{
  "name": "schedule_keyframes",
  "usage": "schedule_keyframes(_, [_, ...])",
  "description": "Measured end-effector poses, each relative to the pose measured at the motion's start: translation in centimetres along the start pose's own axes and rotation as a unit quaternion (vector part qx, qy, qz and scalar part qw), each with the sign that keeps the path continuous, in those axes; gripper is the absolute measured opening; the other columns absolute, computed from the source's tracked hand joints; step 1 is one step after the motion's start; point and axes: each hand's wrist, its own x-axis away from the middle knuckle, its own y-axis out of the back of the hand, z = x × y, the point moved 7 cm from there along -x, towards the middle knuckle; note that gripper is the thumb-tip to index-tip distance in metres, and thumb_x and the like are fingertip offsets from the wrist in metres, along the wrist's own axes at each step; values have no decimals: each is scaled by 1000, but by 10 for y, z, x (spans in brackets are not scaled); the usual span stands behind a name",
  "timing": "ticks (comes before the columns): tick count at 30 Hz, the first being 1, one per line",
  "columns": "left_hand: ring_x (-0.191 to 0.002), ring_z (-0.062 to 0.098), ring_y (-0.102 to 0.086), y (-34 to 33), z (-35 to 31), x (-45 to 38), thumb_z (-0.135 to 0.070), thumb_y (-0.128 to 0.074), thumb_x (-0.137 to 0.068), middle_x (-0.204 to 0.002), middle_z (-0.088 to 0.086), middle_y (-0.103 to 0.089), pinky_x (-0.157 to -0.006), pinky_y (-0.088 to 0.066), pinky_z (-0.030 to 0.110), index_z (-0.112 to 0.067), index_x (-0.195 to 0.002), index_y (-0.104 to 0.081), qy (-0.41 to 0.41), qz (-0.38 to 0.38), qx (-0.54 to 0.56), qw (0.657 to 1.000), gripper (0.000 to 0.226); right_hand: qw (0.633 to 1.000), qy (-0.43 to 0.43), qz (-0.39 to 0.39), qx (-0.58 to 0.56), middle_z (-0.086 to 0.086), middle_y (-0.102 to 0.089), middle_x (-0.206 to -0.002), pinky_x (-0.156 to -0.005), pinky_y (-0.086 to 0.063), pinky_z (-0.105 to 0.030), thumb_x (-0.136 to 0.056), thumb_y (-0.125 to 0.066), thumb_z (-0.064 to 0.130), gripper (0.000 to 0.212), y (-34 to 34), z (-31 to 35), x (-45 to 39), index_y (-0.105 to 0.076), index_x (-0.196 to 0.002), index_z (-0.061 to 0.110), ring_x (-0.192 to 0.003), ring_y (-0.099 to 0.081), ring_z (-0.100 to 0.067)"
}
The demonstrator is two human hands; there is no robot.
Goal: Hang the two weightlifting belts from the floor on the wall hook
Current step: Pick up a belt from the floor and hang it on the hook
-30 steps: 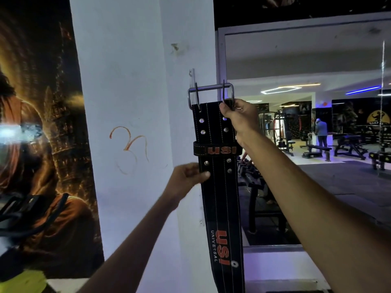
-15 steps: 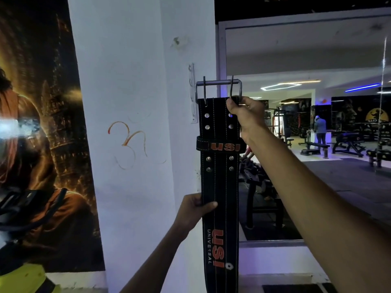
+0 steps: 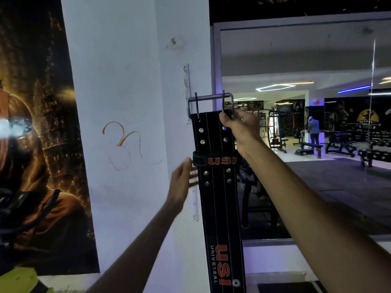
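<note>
A black weightlifting belt (image 3: 220, 208) with orange "USI" lettering hangs upright in front of the white pillar's corner. Its steel buckle (image 3: 210, 100) is at the top, below the upper end of the metal wall hook strip (image 3: 186, 81). My right hand (image 3: 239, 127) pinches the belt's top right edge just under the buckle. My left hand (image 3: 183, 185) is blurred, fingers spread, beside the belt's left edge near the keeper loop; I cannot tell whether it touches. No second belt is in view.
The white pillar (image 3: 127, 102) carries a red scrawl, and a dark poster (image 3: 38, 144) lies to its left. To the right a large mirror (image 3: 306, 144) shows gym benches, machines and a distant person.
The belt has dropped lower relative to the hook strip. My left hand let go of the belt's lower part and rose to the keeper loop, fingers now apart.
</note>
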Motion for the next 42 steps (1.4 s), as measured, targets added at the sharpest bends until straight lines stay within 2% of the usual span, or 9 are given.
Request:
schedule_keyframes(4, [-92, 11, -70, 2, -72, -27, -38, -51, -104, -113, 2, -69, -72, -56, 23, -18, -126, -48, -73, -37, 40, 996, 29, 1000, -8, -11, -11, 2, -68, -88, -42, -48, -9, -85, -76, 9, 37, 0, -9, 5, -59, -117, 8, -74, -63, -9])
schedule_keyframes(9, [-82, 19, -73, -10, -100, -32, -19, -58, -102, -108, 2, -70, -73, -64, 41, -23, -138, -32, -135, -43, -42, 989, 44, 997, 55, -38, 35, -7, -66, -112, -59, -54, -32, -85, -75, 13, 46, -4, -15, 10, -39, -109, 27, -92, -68, -21])
schedule_keyframes(11, [-76, 20, -74, -11, -100, -31, -11, -58, -101, -105, -3, -70, -70, -64, 43, -28, -139, -28, -161, -50, -54, 984, 51, 991, 104, -41, 70, -1, -61, -108, -57, -57, -36, -86, -72, 10, 41, -5, -8, 16, -40, -106, 26, -84, -65, -15])
schedule_keyframes(17, [-84, 36, -76, -11, -97, -37, -8, -61, -97, -119, 9, -66, -75, -65, 48, -43, -145, -29, -194, -71, -77, 975, 68, 966, 194, 11, 169, 11, -58, -127, -95, -55, -43, -86, -72, 7, 48, -5, 4, 17, -57, -128, 25, -113, -57, -11])
schedule_keyframes(23, [-114, 23, -70, -18, -92, -46, -6, -64, -96, -132, 0, -65, -97, -60, 39, -17, -133, -63, -210, -73, -121, 967, 39, 989, 84, 46, 115, -16, -73, -106, -41, -56, -37, -90, -70, 7, 21, 10, -2, 14, -71, -110, 16, -73, -71, -29])
schedule_keyframes(29, [-105, 18, -69, -23, -103, -40, 2, -68, -89, -122, 5, -64, -89, -59, 27, -19, -115, -68, -253, -106, -99, 956, 33, 977, 175, 35, 116, -14, -70, -104, -43, -58, -37, -86, -72, 1, 29, 12, 3, 10, -65, -79, 28, -80, -73, -27])
schedule_keyframes(31, [-98, 23, -74, -21, -103, -44, 2, -72, -87, -119, 5, -69, -83, -63, 32, -18, -109, -70, -231, -110, -71, 964, 30, 969, 209, 26, 126, -8, -68, -105, -48, -56, -19, -84, -73, 0, 27, 12, 5, 8, -65, -79, 26, -79, -70, -12])
schedule_keyframes(36, [-76, 22, -75, -21, -107, -54, 8, -76, -81, -105, 6, -75, -67, -57, 23, -2, -101, -72, -187, -101, -52, 976, 23, 970, 215, 34, 106, 5, -68, -86, -50, -56, -15, -84, -72, -1, 19, 18, -1, -2, -67, -84, 18, -67, -65, 5])
schedule_keyframes(42, [-90, 42, -74, -27, -102, -61, 7, -76, -80, -99, 2, -71, -73, -59, 30, -11, -94, -75, -193, -102, -46, 975, 24, 969, 222, 58, 92, -7, -72, -88, -53, -56, -14, -87, -69, -1, 14, 23, -3, -15, -71, -90, 13, -70, -66, -8])
